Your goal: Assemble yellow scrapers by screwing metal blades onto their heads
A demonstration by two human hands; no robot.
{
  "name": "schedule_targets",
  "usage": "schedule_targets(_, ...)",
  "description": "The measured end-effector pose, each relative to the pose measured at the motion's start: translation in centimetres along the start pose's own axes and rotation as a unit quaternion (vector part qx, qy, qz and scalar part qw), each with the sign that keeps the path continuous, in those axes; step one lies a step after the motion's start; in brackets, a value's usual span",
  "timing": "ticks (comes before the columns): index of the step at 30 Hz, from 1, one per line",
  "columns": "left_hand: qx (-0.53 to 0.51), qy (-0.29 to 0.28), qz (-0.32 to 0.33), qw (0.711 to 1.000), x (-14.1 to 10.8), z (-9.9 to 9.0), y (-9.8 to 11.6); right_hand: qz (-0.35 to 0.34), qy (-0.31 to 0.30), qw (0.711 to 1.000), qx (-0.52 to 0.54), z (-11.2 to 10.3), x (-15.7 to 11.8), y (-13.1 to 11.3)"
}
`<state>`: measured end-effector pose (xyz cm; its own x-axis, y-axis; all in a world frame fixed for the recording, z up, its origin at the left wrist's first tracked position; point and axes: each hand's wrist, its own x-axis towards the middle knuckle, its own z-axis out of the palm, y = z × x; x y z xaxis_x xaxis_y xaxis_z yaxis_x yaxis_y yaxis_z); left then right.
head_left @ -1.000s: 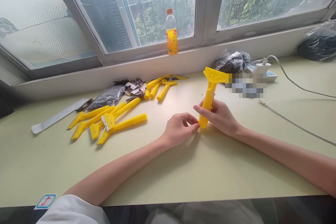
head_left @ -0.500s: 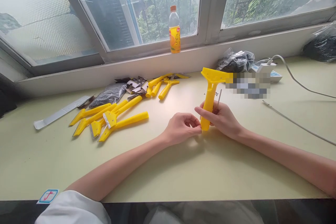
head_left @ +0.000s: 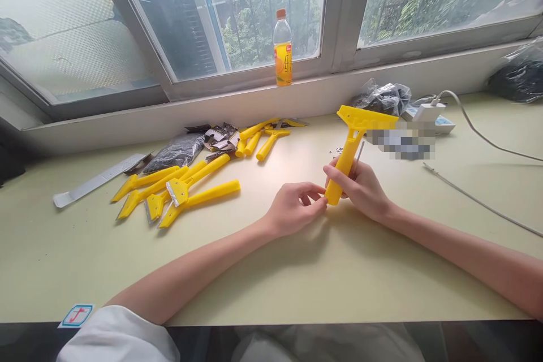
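A yellow scraper [head_left: 348,153] stands tilted in my right hand [head_left: 368,189], its wide head up and leaning to the right. My right fingers wrap round the handle. A thin metal rod [head_left: 360,151] sticks up from the same hand; its lower part is hidden. My left hand [head_left: 297,208] is closed, with thumb and fingertips pinching at the lower end of the handle. A few tiny metal pieces [head_left: 339,150], too small to name, lie on the table behind my right hand.
Several yellow scrapers with blades [head_left: 180,192] lie at the left, more yellow handles [head_left: 267,144] behind them. Dark plastic bags [head_left: 176,153], a silvery strip [head_left: 99,180] and cables [head_left: 483,199] rest on the table [head_left: 254,288]. An orange-capped bottle [head_left: 283,59] stands by the window.
The scraper has tilted, its head swinging to the right and slightly up. The lower end of the handle has risen a little. My left hand stays at the handle's end.
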<state>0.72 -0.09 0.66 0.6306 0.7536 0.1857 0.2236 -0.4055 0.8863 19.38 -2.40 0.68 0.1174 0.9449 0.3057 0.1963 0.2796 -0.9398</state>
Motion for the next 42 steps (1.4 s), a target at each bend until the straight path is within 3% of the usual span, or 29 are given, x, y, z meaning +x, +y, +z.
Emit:
schedule_targets(12,0.016,-0.032,-0.017,0.999,-0.3,0.1,0.0,-0.006,-0.017,0.997,-0.071,0.5,-0.1,0.2)
schedule_targets(19,0.163,0.033,0.056,0.985,-0.2,0.6,-0.2,0.018,-0.031,0.995,-0.090,0.6,0.4,0.6)
schedule_targets(25,0.189,0.055,0.091,0.976,-0.7,0.6,0.0,0.043,-0.028,0.995,-0.085,0.6,0.6,0.8)
schedule_targets(42,0.296,0.009,0.167,0.941,-0.8,0.3,-0.4,0.048,-0.027,0.995,-0.083,0.8,0.5,0.2)
